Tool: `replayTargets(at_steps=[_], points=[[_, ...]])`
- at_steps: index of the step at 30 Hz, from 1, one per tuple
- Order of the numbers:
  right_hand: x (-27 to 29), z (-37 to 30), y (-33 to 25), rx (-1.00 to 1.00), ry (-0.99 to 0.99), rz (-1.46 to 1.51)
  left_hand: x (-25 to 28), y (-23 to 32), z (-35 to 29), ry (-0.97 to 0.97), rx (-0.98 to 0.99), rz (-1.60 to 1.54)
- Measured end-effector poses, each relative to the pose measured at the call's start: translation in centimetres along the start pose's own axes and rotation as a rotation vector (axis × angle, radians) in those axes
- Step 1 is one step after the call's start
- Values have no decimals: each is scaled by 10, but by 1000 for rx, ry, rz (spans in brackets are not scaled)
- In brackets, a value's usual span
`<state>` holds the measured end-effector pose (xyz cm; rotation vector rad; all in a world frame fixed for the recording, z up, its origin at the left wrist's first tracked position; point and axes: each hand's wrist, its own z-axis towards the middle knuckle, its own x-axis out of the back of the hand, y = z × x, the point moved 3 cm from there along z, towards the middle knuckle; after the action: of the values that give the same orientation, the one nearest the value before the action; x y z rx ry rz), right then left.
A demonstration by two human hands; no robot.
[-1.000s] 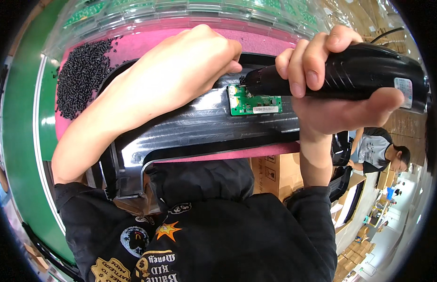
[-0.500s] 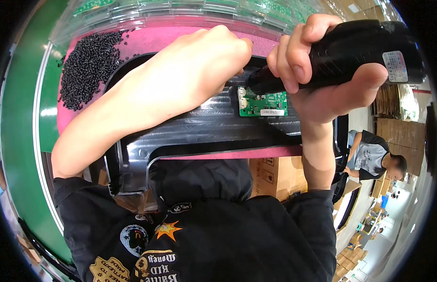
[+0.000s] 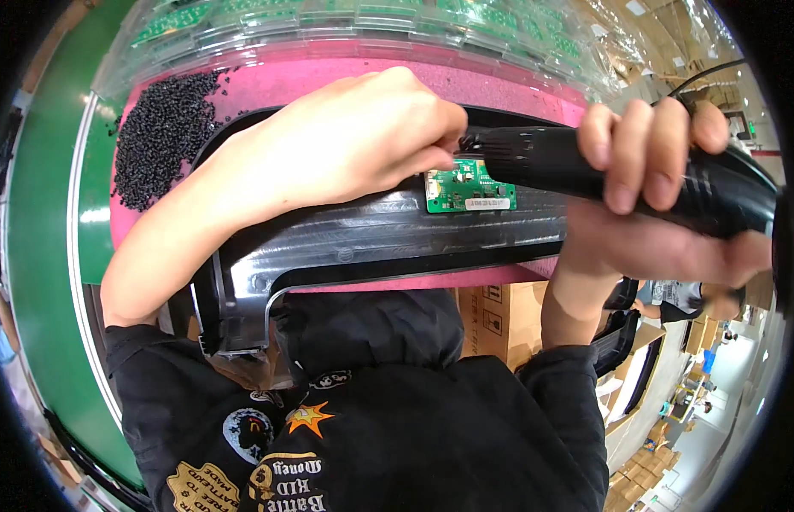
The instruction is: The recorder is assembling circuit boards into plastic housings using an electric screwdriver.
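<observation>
My right hand (image 3: pixel 649 162) wraps round a black electric screwdriver (image 3: pixel 542 158), held sideways with its nose toward my left hand. The fingers of my left hand (image 3: pixel 405 132) are pinched together right by that nose. Small black screws (image 3: pixel 470 142) show between the fingertips and the tool, partly blurred. Just below them lies a green circuit board (image 3: pixel 469 189) with white connectors and a white label. It sits inside a long black plastic housing (image 3: pixel 354 243), whose upper part my left forearm covers. The screwdriver hides the board's upper right corner.
A heap of small black screws (image 3: pixel 162 136) lies on the pink mat (image 3: pixel 277 81) at the far left. Clear plastic trays (image 3: pixel 363 34) with green boards stand along the back. A cardboard box (image 3: pixel 508 320) is below the table edge. Another person (image 3: pixel 679 294) is at the right.
The screwdriver has moved right and its nose has drawn back from the board toward my left fingertips. My right hand has shifted right and down. Small black screws now show at the left fingertips.
</observation>
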<state>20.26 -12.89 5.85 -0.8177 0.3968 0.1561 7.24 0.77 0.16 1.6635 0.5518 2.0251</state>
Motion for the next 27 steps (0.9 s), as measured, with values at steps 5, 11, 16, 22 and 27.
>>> replayTargets(at_steps=[5,11,16,22,27], points=[[-4,-6,-15,93,95,-192,0,3,2,194,-254,-167],[-3,-11,-16,41,55,-182,3,8,4,65,48,-460],[-4,-16,-14,-6,26,-171,5,13,1,229,-173,-308],[-1,-17,-5,-83,-21,-151,0,14,-4,210,-152,53],[3,-18,13,-67,-191,-182,7,0,2,378,-140,13]])
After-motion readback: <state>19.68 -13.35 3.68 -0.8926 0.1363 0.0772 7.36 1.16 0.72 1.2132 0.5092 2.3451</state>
